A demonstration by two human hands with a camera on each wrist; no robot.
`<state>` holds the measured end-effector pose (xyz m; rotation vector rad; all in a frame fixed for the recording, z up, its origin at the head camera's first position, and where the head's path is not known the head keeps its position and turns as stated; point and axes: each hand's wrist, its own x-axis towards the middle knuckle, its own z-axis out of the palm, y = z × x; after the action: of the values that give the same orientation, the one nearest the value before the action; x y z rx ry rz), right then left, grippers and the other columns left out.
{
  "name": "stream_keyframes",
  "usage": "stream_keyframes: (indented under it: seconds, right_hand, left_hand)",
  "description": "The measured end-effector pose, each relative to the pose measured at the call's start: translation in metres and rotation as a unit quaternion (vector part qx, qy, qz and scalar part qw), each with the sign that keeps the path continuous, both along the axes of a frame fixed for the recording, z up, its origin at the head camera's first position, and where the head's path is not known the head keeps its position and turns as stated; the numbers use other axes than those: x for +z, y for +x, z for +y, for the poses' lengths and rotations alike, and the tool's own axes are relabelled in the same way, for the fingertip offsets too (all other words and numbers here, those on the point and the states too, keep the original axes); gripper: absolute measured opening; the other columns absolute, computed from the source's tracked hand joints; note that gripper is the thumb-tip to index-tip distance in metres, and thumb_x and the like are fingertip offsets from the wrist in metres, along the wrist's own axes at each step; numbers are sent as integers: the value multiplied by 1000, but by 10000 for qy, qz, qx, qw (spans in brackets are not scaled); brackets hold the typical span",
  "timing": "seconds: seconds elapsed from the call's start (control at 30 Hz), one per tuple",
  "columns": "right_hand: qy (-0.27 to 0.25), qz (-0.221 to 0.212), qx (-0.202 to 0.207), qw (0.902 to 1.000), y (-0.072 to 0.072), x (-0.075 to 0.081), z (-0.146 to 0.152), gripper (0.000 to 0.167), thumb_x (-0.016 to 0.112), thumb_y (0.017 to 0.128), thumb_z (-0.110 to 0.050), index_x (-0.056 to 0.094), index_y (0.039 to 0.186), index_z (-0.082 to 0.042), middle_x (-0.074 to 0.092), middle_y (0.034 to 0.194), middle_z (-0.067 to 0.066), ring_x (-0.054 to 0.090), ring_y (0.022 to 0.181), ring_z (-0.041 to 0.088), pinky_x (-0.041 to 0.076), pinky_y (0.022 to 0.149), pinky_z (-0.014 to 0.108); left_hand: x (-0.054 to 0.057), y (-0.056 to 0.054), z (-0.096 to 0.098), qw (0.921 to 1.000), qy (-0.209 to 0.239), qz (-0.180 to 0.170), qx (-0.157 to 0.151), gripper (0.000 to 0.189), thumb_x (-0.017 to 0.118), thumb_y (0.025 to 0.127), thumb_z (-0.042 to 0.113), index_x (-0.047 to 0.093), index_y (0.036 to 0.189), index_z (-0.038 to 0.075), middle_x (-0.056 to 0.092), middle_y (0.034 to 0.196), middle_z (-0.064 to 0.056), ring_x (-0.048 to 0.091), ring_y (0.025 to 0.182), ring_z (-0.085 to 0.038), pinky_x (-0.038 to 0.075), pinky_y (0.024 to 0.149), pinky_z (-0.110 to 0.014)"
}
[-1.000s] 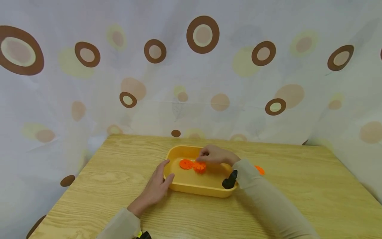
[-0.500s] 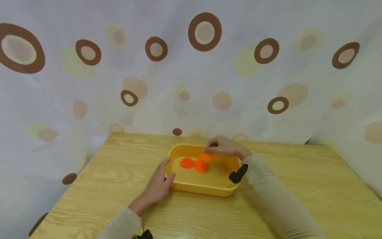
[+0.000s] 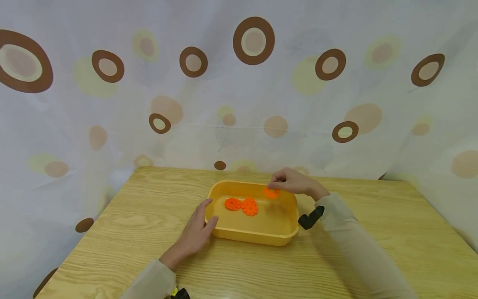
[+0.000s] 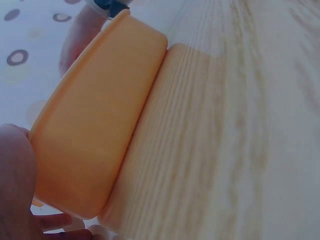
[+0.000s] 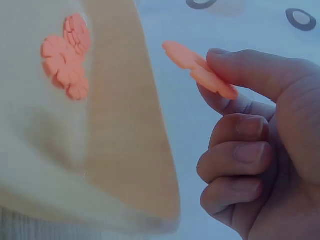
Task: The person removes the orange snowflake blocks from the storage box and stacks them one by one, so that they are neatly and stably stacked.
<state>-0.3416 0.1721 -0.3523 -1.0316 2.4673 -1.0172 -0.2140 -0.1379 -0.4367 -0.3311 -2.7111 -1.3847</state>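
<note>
A yellow-orange plastic tray [image 3: 246, 239] stands on the table. My left hand [image 3: 194, 232] holds its left front corner, thumb at the front rim and fingers along the left end. In the left wrist view, the thumb [image 4: 15, 170] lies by the tray's wall [image 4: 100, 115]. My right hand [image 3: 296, 182] pinches a thin orange flower-shaped piece [image 3: 271, 192] over the tray's back right part. The right wrist view shows this piece [image 5: 197, 69] between thumb and index finger, the other fingers curled. More orange flower-shaped pieces [image 3: 249, 207] lie in the tray, some overlapping.
The wood-grain table [image 3: 149, 207] extends on both sides of the tray. Behind it hangs a pale cloth [image 3: 239, 95] with brown and beige circles. A black device [image 3: 311, 218] sits at the right wrist, partly overlapping the tray's right edge in the head view.
My right hand has lifted the orange flower-shaped piece off the others and moved it right. My left hand stays at the tray. An orange piece seen earlier right of the tray is now out of sight.
</note>
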Motion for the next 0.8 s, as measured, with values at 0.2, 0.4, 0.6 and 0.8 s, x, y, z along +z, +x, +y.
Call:
stream_keyframes:
  seconds: [0.2,0.4,0.6,0.8]
  right_hand:
    - [-6,-37,-141,9999,4,-6,13,25,58,97,-21,65,78,-7,42,60,-2,28,48,5,31,54,22]
    - [-180,24,-334,9993,9,-11,24,26,58,97,-18,62,75,-3,33,58,-5,26,48,5,29,52,23]
    - [-256,-61,-599,9979,16,-13,34,24,59,97,-19,65,81,-3,41,64,-3,30,54,7,30,55,24]
    - [-422,-62,-731,9964,22,-17,44,21,58,97,-20,66,86,-4,58,74,1,45,64,10,41,65,25]
  left_hand:
    - [0,0,0,10000,12,-10,-10,55,47,102,27,26,149,7,29,153,-19,28,142,-36,24,113,-55]
    - [0,1,0,10000,6,2,-28,55,47,102,27,26,149,7,30,152,-20,28,141,-37,23,113,-56]
    - [0,2,0,10000,-11,76,-46,54,47,102,26,27,148,5,31,151,-22,29,140,-39,25,112,-57]
    - [1,1,1,10000,27,-2,-30,55,47,102,26,26,149,7,31,152,-20,29,141,-37,24,113,-56]
